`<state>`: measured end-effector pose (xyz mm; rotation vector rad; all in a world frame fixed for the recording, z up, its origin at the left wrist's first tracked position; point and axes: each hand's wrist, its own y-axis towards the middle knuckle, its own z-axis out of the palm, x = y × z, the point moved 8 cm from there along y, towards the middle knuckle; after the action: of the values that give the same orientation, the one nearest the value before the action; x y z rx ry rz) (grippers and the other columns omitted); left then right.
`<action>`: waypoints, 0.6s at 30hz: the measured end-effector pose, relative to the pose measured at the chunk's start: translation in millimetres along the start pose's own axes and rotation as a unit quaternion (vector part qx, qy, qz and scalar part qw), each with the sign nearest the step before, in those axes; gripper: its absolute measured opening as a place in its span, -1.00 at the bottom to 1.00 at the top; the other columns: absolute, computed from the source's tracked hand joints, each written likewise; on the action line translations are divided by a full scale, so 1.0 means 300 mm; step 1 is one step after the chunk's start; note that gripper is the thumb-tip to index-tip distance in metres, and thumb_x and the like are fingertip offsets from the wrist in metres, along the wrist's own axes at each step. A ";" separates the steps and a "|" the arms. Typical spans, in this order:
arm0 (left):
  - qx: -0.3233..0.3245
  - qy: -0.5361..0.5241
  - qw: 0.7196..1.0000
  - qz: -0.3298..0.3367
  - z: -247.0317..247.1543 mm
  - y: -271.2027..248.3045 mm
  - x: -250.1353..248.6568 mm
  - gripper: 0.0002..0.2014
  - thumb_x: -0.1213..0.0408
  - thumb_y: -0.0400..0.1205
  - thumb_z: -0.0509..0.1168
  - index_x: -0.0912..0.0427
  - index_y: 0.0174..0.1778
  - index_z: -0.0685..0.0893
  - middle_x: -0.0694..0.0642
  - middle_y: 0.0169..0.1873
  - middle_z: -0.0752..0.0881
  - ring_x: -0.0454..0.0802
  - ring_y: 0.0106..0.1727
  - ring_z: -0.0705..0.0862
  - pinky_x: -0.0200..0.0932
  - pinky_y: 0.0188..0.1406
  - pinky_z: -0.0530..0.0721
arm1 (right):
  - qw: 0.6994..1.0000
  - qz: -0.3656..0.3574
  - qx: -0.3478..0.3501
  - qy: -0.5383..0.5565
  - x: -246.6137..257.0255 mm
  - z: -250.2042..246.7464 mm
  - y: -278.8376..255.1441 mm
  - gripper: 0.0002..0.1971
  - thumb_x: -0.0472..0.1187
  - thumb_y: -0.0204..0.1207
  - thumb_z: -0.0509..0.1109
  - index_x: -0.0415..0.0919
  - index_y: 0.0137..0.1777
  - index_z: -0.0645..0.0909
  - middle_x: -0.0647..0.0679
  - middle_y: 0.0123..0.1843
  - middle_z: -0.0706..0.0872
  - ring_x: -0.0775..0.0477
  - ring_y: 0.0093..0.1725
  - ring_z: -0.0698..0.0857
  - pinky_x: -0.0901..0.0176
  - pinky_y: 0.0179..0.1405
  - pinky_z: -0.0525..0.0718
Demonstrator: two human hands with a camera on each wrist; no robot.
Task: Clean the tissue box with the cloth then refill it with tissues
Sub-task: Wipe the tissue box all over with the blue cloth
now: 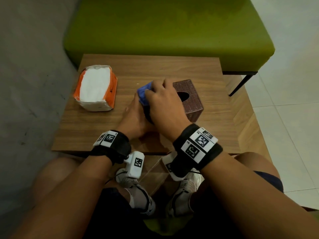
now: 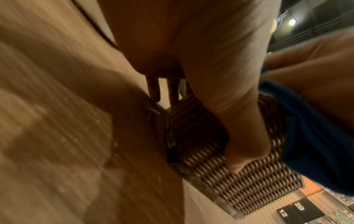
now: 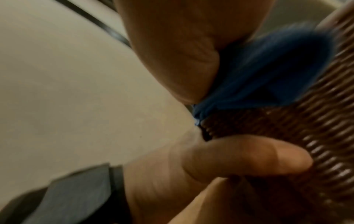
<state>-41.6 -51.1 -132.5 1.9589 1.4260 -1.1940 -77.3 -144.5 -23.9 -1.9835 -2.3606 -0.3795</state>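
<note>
Head view: the brown woven tissue box [image 1: 189, 99] stood on the wooden desk [image 1: 96, 128], and all positions below are given relative to it. The right hand [image 1: 164, 104] lay over the box's near-left top edge, fingers curled down on a bunched blue cloth [image 1: 144, 94] and pressing it against the box; the round dispensing hole in the lid showed just beyond the knuckles. The left hand [image 1: 136, 116] lay below the right hand, against the box's left wall.

Left wrist view: the thumb [image 2: 247, 145] of the left hand pressed flat on the woven wall, while two fingers [image 2: 153, 89] reached round the far corner down to the desk, so the hand clasped the box. The cloth [image 2: 314, 136] hung over the box's upper edge.

Right wrist view (blurred): the cloth [image 3: 268, 72] was pinched between palm and box wall [image 3: 316, 136].

An opened orange-and-white pack of tissues [image 1: 95, 88] lay well to the left of the box, apart from both hands.
</note>
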 end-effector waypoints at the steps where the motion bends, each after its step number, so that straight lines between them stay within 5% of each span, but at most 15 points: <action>1: 0.001 0.002 1.000 0.003 0.000 0.000 -0.001 0.31 -0.26 0.11 0.77 -0.15 0.74 0.20 -0.09 0.54 0.61 -0.04 0.56 0.63 0.26 0.57 0.66 | 1.000 0.008 0.001 0.004 -0.030 0.007 -0.001 -0.78 -0.28 0.61 0.35 -0.21 0.13 0.80 -0.22 0.17 0.72 -0.34 0.19 0.58 -0.12 0.12 0.55; 6: 0.010 -0.012 1.000 0.019 0.005 -0.024 -0.005 0.36 -0.21 0.09 0.77 -0.15 0.76 0.13 -0.09 0.57 0.55 -0.05 0.61 0.57 0.20 0.64 0.60 | 0.983 0.175 -0.055 0.015 -0.310 -0.047 -0.020 -0.72 -0.32 0.67 0.29 -0.20 0.24 0.80 -0.20 0.20 0.66 -0.30 0.29 0.49 0.01 -0.02 0.37; 9: 0.011 -0.025 1.000 0.006 0.007 -0.015 -0.018 0.37 -0.22 0.07 0.78 -0.18 0.76 0.14 -0.09 0.57 0.57 -0.01 0.59 0.59 0.23 0.60 0.62 | 0.996 0.093 -0.014 0.006 -0.131 -0.040 0.028 -0.74 -0.29 0.66 0.29 -0.25 0.19 0.79 -0.24 0.23 0.67 -0.34 0.31 0.52 -0.08 0.11 0.49; 12: 0.015 -0.031 0.999 0.000 -0.001 -0.015 -0.008 0.33 -0.20 0.07 0.80 -0.21 0.72 0.17 -0.07 0.56 0.60 0.04 0.58 0.61 0.32 0.58 0.63 | 1.000 0.018 0.011 -0.007 -0.058 -0.026 0.050 -0.75 -0.24 0.68 0.32 -0.21 0.22 0.79 -0.20 0.23 0.68 -0.33 0.30 0.52 -0.01 0.07 0.41; 16: 0.012 -0.010 1.000 0.019 0.000 -0.027 -0.019 0.35 -0.20 0.09 0.78 -0.12 0.76 0.16 -0.08 0.57 0.57 -0.04 0.62 0.56 0.23 0.66 0.58 | 0.990 0.138 -0.037 0.011 -0.320 -0.062 0.010 -0.74 -0.23 0.69 0.33 -0.14 0.25 0.81 -0.20 0.15 0.69 -0.31 0.29 0.50 0.00 -0.01 0.31; 18: 0.010 -0.011 1.000 0.015 0.000 -0.023 -0.020 0.35 -0.21 0.08 0.78 -0.15 0.74 0.16 -0.09 0.56 0.58 -0.04 0.61 0.57 0.24 0.65 0.58 | 0.985 0.167 -0.044 0.019 -0.306 -0.068 0.009 -0.74 -0.24 0.69 0.31 -0.17 0.22 0.81 -0.23 0.17 0.70 -0.33 0.30 0.51 -0.03 0.03 0.36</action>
<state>-48.6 -51.9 -126.6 1.9674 1.3738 -1.2170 -60.3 -237.1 -20.4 -2.3334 -1.9691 -0.5044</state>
